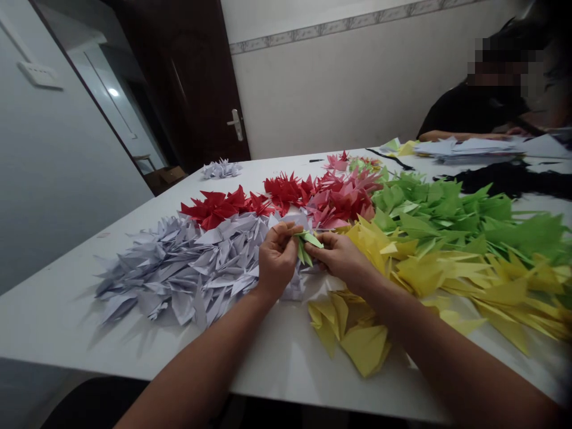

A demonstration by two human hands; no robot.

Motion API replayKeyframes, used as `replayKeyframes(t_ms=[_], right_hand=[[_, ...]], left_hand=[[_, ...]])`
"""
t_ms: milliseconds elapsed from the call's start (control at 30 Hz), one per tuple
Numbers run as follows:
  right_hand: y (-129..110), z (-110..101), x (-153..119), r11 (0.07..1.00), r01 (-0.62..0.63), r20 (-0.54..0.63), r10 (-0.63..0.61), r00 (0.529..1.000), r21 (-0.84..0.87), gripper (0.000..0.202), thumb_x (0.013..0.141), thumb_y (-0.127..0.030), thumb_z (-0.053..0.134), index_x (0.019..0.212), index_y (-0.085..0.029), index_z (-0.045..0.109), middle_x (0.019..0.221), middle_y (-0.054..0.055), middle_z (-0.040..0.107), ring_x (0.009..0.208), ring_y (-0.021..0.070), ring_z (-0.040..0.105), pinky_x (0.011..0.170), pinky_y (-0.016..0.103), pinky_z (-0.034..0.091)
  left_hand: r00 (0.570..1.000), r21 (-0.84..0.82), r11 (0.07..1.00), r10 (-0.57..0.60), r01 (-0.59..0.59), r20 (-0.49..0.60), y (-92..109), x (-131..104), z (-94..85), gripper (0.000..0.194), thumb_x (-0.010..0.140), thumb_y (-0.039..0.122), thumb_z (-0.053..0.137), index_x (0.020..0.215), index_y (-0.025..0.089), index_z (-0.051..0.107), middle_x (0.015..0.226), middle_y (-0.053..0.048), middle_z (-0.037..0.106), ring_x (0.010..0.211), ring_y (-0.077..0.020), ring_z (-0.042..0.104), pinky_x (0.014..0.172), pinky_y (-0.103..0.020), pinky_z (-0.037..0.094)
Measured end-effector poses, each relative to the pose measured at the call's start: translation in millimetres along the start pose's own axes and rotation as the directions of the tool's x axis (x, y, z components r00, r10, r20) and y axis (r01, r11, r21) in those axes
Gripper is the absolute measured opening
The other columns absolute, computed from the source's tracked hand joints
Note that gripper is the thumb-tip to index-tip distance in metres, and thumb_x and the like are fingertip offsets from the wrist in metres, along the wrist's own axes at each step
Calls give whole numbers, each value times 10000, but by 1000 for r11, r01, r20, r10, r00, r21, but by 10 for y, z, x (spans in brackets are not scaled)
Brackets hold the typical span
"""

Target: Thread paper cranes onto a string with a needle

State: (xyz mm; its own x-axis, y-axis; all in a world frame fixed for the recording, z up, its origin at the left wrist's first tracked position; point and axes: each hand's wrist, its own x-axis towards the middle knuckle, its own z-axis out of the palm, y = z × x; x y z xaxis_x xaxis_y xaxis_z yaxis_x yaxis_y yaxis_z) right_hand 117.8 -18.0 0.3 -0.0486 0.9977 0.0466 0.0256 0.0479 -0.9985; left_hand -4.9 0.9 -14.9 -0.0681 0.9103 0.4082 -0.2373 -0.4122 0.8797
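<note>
Dim, greyish indoor light, a small bright lamp [113, 92] glowing at upper left, soft shadows beside the lilac folded papers [174, 271], faint sheen on the white tabletop [277, 357], dark upper-right corner, wide-angle stretched edges, pixelation (square blocks) over a co-worker's head [503, 65]

No lettering, brand, number or sign can be read. The wall border [330, 27] right of the door [192, 89] carries a pattern without legible characters; any markings on the switch plate [40, 75] left of the door are too small to make out.
</note>
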Motion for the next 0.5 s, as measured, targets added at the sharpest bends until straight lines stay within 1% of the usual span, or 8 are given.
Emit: replayKeyframes(t_ms=[200,333,433,500], right_hand=[[21,-5,10,1000,-10,-3,10,1000,3,345,574,-459,681,687,-162,547,528,-61,472,431,58,374,414,216,278],[29,-9,23,1000,1,-4,-1,1000,9,335,570,-443,687,686,-157,558,554,-52,487,454,60,387,431,219,297],[-7,-16,7,1000,19,1,-19,1000,3,331,586,-435,691,704,-151,571,572,-46,504,472,62,398,448,218,317],[-47,-24,-15,998,68,23,-68,997,-7,334,604,-437,696,727,-147,585,596,-37,527,486,62,406,454,214,324]], left_hand=[[1000,4,1000,-3,3,10,-2,-1,-6,240,675,230,705,878,159,598,869,-64,715,817,-181,674,728,-282,530],[999,-22,999,-24,25,23,-15,13,-10,225,671,218,701,867,162,606,862,-49,709,813,-162,666,736,-264,522],[999,-60,997,-50,51,17,-6,54,-16,185,662,213,702,817,156,618,781,-10,686,722,-115,637,686,-218,501],[995,-139,986,-101,97,-24,15,101,-32,163,645,202,708,759,161,600,692,30,646,631,-82,598,627,-191,477]])
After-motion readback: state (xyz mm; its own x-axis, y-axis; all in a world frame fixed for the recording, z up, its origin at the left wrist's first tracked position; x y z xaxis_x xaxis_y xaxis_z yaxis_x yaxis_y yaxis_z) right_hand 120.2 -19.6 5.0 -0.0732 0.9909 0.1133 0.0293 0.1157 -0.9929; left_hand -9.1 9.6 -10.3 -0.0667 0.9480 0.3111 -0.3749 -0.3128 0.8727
